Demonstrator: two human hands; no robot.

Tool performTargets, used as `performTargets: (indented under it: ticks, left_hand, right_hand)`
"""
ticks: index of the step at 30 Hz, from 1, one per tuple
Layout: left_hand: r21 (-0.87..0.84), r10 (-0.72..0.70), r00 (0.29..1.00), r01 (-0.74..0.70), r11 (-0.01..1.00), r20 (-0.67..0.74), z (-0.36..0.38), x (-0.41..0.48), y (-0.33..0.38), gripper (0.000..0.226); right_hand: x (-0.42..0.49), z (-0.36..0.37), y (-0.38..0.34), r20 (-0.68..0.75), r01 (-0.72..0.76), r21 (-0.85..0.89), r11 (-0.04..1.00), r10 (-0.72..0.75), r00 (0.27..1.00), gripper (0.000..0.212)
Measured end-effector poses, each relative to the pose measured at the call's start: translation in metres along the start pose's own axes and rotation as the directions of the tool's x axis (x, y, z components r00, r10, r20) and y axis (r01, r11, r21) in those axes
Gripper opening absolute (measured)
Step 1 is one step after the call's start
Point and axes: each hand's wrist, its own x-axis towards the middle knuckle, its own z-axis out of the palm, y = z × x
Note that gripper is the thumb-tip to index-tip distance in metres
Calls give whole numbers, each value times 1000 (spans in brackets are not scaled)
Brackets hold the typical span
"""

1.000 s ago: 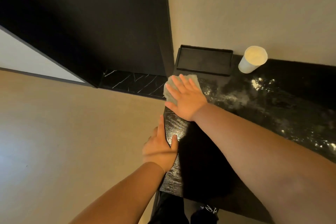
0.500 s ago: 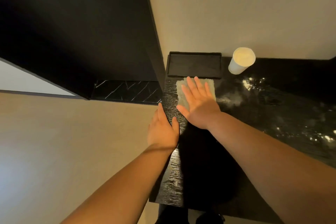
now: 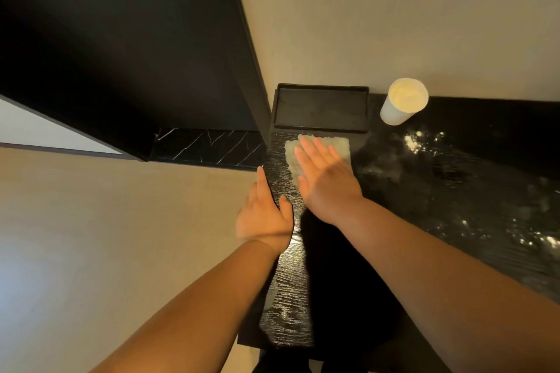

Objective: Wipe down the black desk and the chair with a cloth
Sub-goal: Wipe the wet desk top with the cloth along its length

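cloth [image 3: 318,151]: a pale, roughly rectangular cloth is laid flat on the black bench [image 3: 394,206], near its far left corner; its long axis is set across the view, parallel to the wall and to the tray's front rim.
cloth position: it is placed just in front of the black tray [image 3: 321,110]; whether the two are touching cannot be told.
right hand [image 3: 325,180]: the grip is spread fully open, palm down, with fingers pointed toward the wall; the cloth is pressed flat under fingers and palm, not pinched or clenched.
left hand [image 3: 263,212]: the grip is held open, with the thumb laid on the bench top and the fingers extended along the left edge; nothing is held in it; the hand is blurred.
hidden: the near part of the cloth is covered by the right hand; the bench's right end is cut off by the frame.
hard to make out: pale powdery specks [image 3: 424,139] are scattered over the bench to the right; what they are cannot be told.
white cup [image 3: 403,101]: stood near the wall, right of the tray.
chair: cannot be identified.
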Motion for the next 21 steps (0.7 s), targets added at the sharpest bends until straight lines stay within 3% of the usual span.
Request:
performTargets:
  ticks: [7, 10, 13, 16, 21]
  left_hand:
    - [-6, 11, 1000, -11, 1000, 6, 1, 0, -1, 77]
    - [-26, 14, 1000, -14, 1000, 7, 1, 0, -1, 77]
    - [-34, 13, 1000, -13, 999, 4, -1, 0, -1, 79]
    - [-26, -3, 1000, 4, 1000, 13, -2, 0, -1, 82]
    - [-25, 8, 1000, -8, 1000, -8, 1, 0, -2, 81]
  right_hand:
    - [66, -5, -28, 227, 220, 34, 975, -222, 948, 63]
    - [59, -13, -20, 252, 244, 69, 967, -253, 934, 66]
    - [27, -20, 5, 178, 237, -12, 971, -231, 956, 73]
    - [0, -22, 26, 212, 202, -108, 973, -176, 961, 77]
    - [20, -18, 3, 169, 118, -137, 984, -94, 981, 76]
